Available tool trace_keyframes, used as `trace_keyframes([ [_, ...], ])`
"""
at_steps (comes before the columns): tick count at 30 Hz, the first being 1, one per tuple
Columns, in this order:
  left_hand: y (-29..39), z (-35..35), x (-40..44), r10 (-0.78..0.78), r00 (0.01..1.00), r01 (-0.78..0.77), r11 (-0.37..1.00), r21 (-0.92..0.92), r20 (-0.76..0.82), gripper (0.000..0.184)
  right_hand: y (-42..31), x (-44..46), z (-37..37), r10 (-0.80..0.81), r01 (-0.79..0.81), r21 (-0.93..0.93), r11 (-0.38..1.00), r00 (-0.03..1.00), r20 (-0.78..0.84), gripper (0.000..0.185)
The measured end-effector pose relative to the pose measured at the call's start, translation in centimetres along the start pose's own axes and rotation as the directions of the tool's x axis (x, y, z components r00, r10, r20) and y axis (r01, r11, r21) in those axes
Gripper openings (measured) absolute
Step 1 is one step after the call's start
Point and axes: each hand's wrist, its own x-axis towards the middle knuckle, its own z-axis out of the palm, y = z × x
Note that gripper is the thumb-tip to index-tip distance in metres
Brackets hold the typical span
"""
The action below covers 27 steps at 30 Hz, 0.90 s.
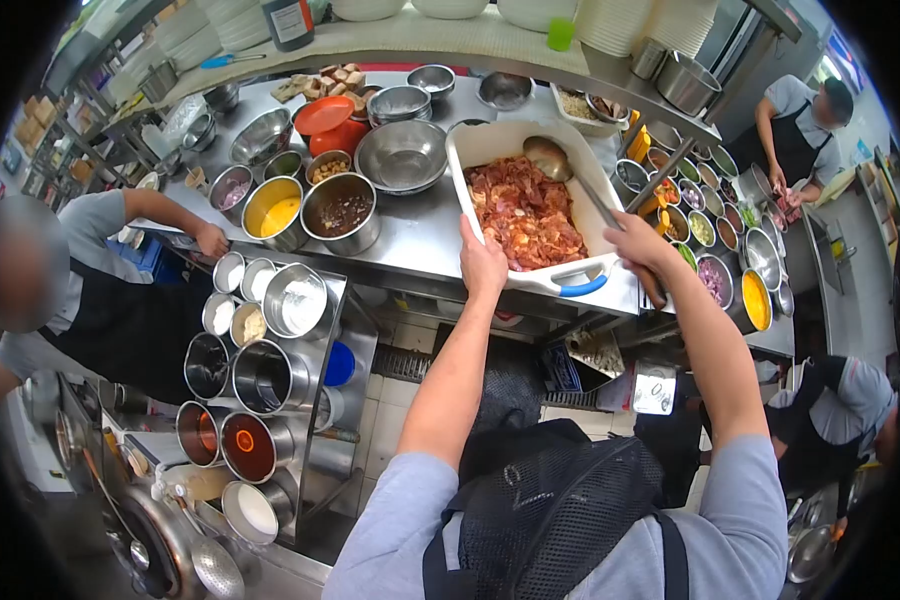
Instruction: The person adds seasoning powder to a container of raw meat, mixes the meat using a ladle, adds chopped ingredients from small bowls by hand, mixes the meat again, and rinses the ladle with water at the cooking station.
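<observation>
A: Hand status?
B: Right hand (642,245) was wrapped around the ladle (548,158) handle. Left hand (484,262) was on the near-left side of the white tub (595,235); couldn't tell if it was pinching the rim or just braced.
A: Tub location?
B: On the steel counter (420,240), at the near edge, blue-trimmed handle facing the wearer. Raw-looking, sauced meat (525,215) was inside.
A: Ladle?
B: Bowl end was over the far part of the meat, handle slanting out across the tub's right rim.
A: Neighbors?
B: Nested metal bowls (402,157) just left, ingredient pots (702,228) to the right. Co-worker (120,270) stood at far left, one hand by the counter edge.
</observation>
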Motion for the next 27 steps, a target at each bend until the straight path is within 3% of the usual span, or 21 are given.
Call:
trace_keyframes([
  [3, -0.5, 0.4, 0.3, 0.014, 1.0, -0.013, 1.0, 0.017, -0.026, 0.065, -0.9, 5.7, 4.9, 0.11, -0.118, 0.094, 0.989, 0.991, 0.082, 0.058],
  [5, -0.6, 0.8, 0.2, 0.011, 0.999, -0.01, 0.999, 0.032, -0.035, 0.066, -4.6, 1.8, 7.1, 0.038, -0.026, -0.092, 0.995, 0.99, 0.135, 0.061],
  [9, -0.3, 0.7, 0.0, 0.004, 0.999, -0.002, 0.998, 0.066, -0.041, 0.067, -5.3, -4.6, 9.6, -0.029, 0.055, -0.131, 0.99, 0.982, 0.189, 0.067],
  [16, -0.3, 0.6, -0.6, 0.018, 0.997, -0.016, 0.999, 0.04, -0.072, 0.066, -4.5, -15.6, 1.4, 0.021, 0.053, -0.345, 0.937, 0.978, 0.207, 0.073],
  [19, -0.8, 0.8, -0.5, 0.029, 0.995, -0.025, 0.999, 0.043, -0.09, 0.065, -3.3, -16.1, -0.4, -0.034, 0.079, -0.418, 0.905, 0.993, 0.115, 0.07],
  [21, -0.7, 0.8, -0.5, 0.032, 0.996, -0.027, 0.998, 0.054, -0.087, 0.065, 0.2, -13.3, -0.6, -0.42, 0.301, -0.678, 0.67, 0.907, -0.013, 0.067],
  [23, 0.1, 0.3, -0.7, 0.003, 0.998, -0.001, 0.999, 0.034, -0.059, 0.063, 0.7, -10.0, -0.7, -0.402, 0.247, -0.734, 0.633, 0.915, -0.038, 0.063],
  [25, -0.6, 0.8, -0.5, 0.02, 0.997, -0.018, 0.999, 0.031, -0.081, 0.062, 2.3, -5.0, -0.4, -0.465, 0.22, -0.836, 0.502, 0.884, -0.047, 0.062],
  [27, -0.5, 0.7, -0.5, -0.007, 0.997, 0.01, 0.999, 0.041, -0.073, 0.061, 2.6, -1.1, -0.1, -0.411, 0.17, -0.88, 0.444, 0.911, -0.032, 0.061],
])
